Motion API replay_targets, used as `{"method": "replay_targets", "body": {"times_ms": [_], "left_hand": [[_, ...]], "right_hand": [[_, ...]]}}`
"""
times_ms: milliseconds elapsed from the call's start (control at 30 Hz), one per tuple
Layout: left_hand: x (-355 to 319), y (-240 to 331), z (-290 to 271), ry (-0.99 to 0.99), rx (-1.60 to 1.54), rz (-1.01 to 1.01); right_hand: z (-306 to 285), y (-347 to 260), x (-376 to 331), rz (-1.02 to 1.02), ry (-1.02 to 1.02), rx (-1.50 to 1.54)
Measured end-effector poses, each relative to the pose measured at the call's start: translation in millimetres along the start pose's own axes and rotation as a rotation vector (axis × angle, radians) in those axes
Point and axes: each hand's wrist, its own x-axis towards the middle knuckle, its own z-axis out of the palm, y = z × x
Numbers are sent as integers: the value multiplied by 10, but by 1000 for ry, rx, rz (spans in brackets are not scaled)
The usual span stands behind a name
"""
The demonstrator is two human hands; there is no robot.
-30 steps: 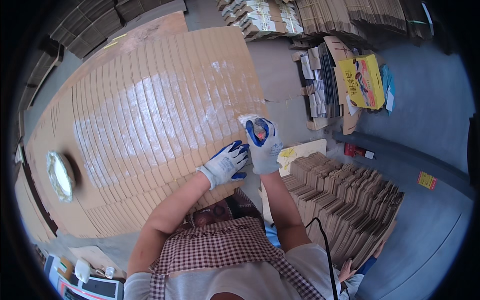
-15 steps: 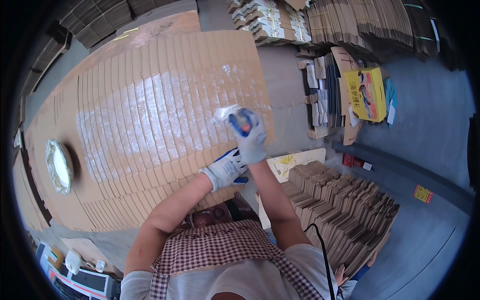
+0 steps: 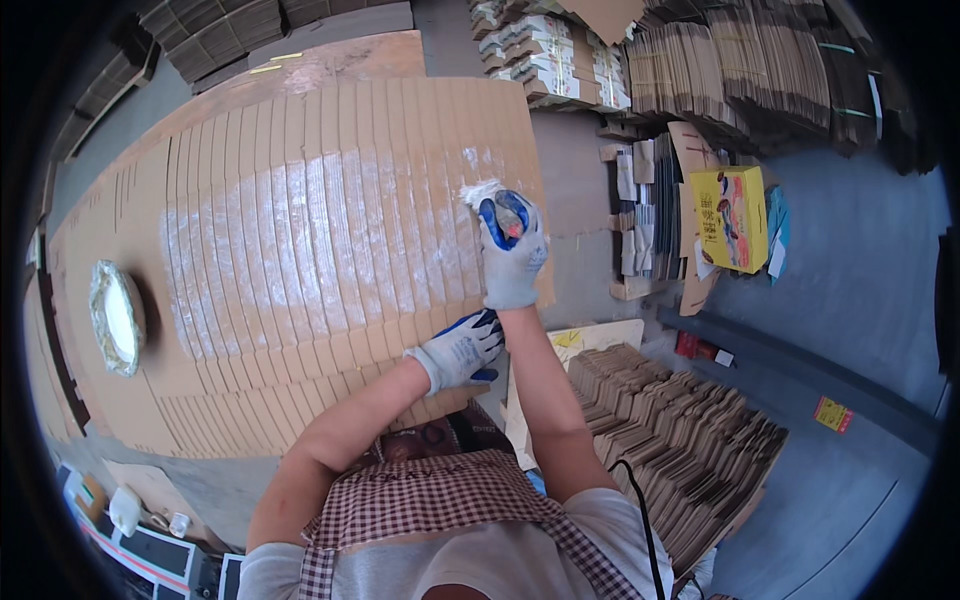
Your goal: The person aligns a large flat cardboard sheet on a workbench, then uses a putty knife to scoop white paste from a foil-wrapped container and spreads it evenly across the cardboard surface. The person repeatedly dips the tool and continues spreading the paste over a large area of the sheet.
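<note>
Fanned-out brown cardboard sheets [image 3: 350, 120] overlap in a long row across the table, with wet, whitish glossy streaks over their middle. In a blue-and-grey work glove, my right hand [image 3: 513, 265] is closed around a brush [image 3: 482, 192]. The brush's pale bristles touch the sheets near the right end of the row, and the glove covers much of its handle. My left hand [image 3: 460, 352], gloved alike, lies on the near right edge of the sheets with its fingers stretched out. At the far left of the cardboard stands a lined oval bowl [image 3: 98, 345] holding white liquid.
Right of my body stands a stack of folded brown cardboard [image 3: 670, 430]. Bundled flat cartons [image 3: 690, 75] and printed white cartons [image 3: 555, 55] line the back. A yellow box [image 3: 728, 220] sits at the right, beside upright cardboard pieces. A long dark bar [image 3: 800, 360] crosses the floor.
My right hand has moved the brush farther away and slightly right over the sheets. My left hand stays at the near edge. The whole view has turned a little.
</note>
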Motion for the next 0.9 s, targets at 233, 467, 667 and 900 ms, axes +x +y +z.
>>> {"method": "replay_targets", "body": {"times_ms": [233,467,667,900], "left_hand": [[15,4,34,38,10,-1],[-10,-23,-44,37,-56,16],[-33,-14,-11,102,-41,-4],[-42,-46,50,103,-108,10]], "right_hand": [[72,145,175,71,-53,0],[372,-80,307,161,-44,254],[492,-103,662,128,-35,-34],[719,-358,686,61,-163,4]]}}
